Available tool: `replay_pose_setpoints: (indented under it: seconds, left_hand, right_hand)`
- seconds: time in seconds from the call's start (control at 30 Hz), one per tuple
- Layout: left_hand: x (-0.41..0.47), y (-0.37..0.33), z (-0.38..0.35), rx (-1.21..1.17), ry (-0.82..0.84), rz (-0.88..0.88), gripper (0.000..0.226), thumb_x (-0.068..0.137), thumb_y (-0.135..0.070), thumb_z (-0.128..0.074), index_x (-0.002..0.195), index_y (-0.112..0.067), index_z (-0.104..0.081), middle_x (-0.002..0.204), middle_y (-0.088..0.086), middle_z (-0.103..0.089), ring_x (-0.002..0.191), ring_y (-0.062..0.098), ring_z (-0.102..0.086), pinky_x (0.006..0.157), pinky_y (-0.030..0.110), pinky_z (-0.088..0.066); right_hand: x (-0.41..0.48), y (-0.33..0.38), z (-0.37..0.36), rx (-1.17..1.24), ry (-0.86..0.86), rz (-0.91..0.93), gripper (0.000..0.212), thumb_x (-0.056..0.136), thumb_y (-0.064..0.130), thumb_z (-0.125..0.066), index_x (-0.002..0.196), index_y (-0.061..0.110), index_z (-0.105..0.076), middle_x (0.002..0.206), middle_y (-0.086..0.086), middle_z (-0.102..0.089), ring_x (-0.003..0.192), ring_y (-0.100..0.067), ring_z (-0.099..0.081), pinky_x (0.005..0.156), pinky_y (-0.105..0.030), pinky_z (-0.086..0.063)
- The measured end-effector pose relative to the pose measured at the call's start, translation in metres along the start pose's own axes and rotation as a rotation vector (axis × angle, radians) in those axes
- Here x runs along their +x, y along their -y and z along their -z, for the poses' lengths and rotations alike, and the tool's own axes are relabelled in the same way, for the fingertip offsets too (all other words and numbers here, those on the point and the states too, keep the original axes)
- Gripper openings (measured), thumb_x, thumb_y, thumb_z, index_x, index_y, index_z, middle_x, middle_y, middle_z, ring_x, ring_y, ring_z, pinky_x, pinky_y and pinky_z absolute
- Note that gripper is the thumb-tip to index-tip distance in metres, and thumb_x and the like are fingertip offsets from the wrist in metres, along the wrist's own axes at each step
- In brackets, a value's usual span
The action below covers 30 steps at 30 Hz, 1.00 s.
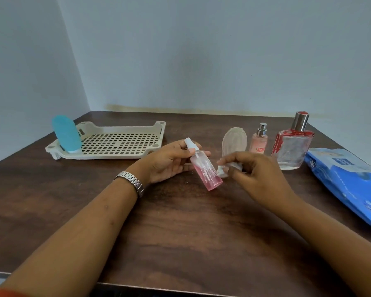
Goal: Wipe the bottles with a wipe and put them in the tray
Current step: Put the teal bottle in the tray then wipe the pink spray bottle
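My left hand (169, 160) grips a clear spray bottle (204, 168) with pink liquid by its upper part, tilted above the table. My right hand (253, 168) pinches a crumpled white wipe (223, 170) against the bottle's right side. The cream perforated tray (116, 142) lies at the back left with a blue bottle (65, 133) standing upside down in its left end. To the right stand a clear oval bottle (234, 140), a small pink perfume bottle (259, 140) and a square glass bottle (292, 146) with red trim and a silver cap.
A blue pack of wipes (347, 183) lies at the right edge of the dark wooden table (180, 232). Walls close in behind and on the left. A metal watch (131, 182) is on my left wrist.
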State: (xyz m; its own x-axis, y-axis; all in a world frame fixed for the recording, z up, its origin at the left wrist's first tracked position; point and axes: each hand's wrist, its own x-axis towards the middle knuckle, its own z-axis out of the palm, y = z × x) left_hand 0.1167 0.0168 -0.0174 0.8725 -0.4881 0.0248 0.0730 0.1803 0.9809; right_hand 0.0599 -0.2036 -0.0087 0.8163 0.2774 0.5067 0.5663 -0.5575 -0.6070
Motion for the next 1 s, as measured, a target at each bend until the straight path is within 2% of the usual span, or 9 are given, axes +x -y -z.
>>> replay_pose_setpoints:
  seconds: [0.1, 0.27, 0.4, 0.63, 0.73, 0.8, 0.9, 1.0]
  left_hand:
    - [0.0, 0.0, 0.004, -0.019, 0.022, 0.018, 0.021, 0.087, -0.013, -0.052, 0.108, -0.009, -0.055, 0.118, 0.013, -0.067, 0.113, 0.024, -0.062, 0.098, 0.033, -0.05]
    - [0.0, 0.002, 0.005, -0.008, 0.001, 0.015, 0.023, 0.084, -0.015, -0.054, 0.106, -0.009, -0.056, 0.115, 0.012, -0.069, 0.114, 0.025, -0.061, 0.103, 0.035, -0.046]
    - [0.001, 0.003, 0.007, -0.033, 0.031, 0.006, 0.02, 0.088, -0.014, -0.058, 0.108, -0.009, -0.056, 0.118, 0.012, -0.067, 0.115, 0.025, -0.061, 0.1, 0.033, -0.049]
    - [-0.001, 0.001, 0.005, -0.057, 0.035, 0.002, 0.023, 0.084, -0.011, -0.052, 0.107, -0.01, -0.055, 0.111, 0.009, -0.069, 0.105, 0.019, -0.065, 0.092, 0.028, -0.053]
    - [-0.002, 0.0, 0.003, -0.057, 0.035, 0.006, 0.023, 0.083, -0.012, -0.052, 0.106, -0.011, -0.055, 0.109, 0.008, -0.07, 0.104, 0.017, -0.066, 0.09, 0.028, -0.054]
    - [-0.002, 0.0, 0.002, -0.06, 0.036, 0.005, 0.023, 0.082, -0.012, -0.051, 0.105, -0.011, -0.055, 0.106, 0.006, -0.072, 0.1, 0.015, -0.067, 0.086, 0.026, -0.055]
    - [-0.002, 0.0, 0.002, -0.057, 0.04, 0.0, 0.022, 0.083, -0.012, -0.051, 0.105, -0.011, -0.055, 0.105, 0.005, -0.072, 0.1, 0.014, -0.068, 0.086, 0.026, -0.055]
    - [-0.002, 0.0, 0.003, -0.053, 0.03, 0.006, 0.023, 0.083, -0.012, -0.051, 0.105, -0.01, -0.055, 0.106, 0.006, -0.071, 0.101, 0.015, -0.067, 0.087, 0.026, -0.054]
  right_hand:
    - [-0.002, -0.001, -0.005, -0.032, -0.006, -0.012, 0.018, 0.081, 0.016, -0.071, 0.096, 0.026, -0.072, 0.093, 0.015, -0.068, 0.085, 0.009, -0.059, 0.073, -0.003, -0.043]
    - [-0.003, 0.001, -0.007, -0.08, 0.05, 0.042, 0.02, 0.078, 0.019, -0.073, 0.098, 0.022, -0.073, 0.092, 0.018, -0.065, 0.082, 0.017, -0.055, 0.075, 0.0, -0.04]
    - [0.006, -0.001, -0.011, -0.051, 0.0, -0.026, 0.015, 0.08, 0.017, -0.071, 0.095, 0.022, -0.074, 0.092, 0.012, -0.069, 0.081, 0.01, -0.058, 0.074, 0.002, -0.039]
    - [-0.004, 0.003, -0.004, -0.087, 0.077, 0.054, 0.013, 0.079, 0.016, -0.073, 0.09, 0.022, -0.075, 0.086, 0.015, -0.068, 0.085, 0.006, -0.06, 0.073, -0.002, -0.041]
    - [0.004, 0.003, -0.008, -0.059, 0.024, 0.015, 0.014, 0.08, 0.015, -0.072, 0.091, 0.021, -0.075, 0.087, 0.014, -0.067, 0.081, 0.008, -0.058, 0.073, 0.0, -0.04]
    - [0.008, 0.007, -0.015, -0.077, -0.004, 0.051, 0.014, 0.081, 0.011, -0.071, 0.092, 0.019, -0.074, 0.088, 0.012, -0.067, 0.077, 0.009, -0.057, 0.072, 0.0, -0.04]
    - [0.003, 0.006, -0.014, -0.166, 0.055, 0.166, 0.017, 0.081, 0.004, -0.069, 0.092, 0.016, -0.074, 0.09, 0.007, -0.07, 0.075, 0.006, -0.057, 0.075, -0.003, -0.044]
    - [-0.003, 0.001, -0.005, -0.149, 0.098, 0.158, 0.017, 0.079, 0.007, -0.071, 0.092, 0.018, -0.075, 0.089, 0.01, -0.07, 0.081, 0.008, -0.059, 0.074, -0.003, -0.044]
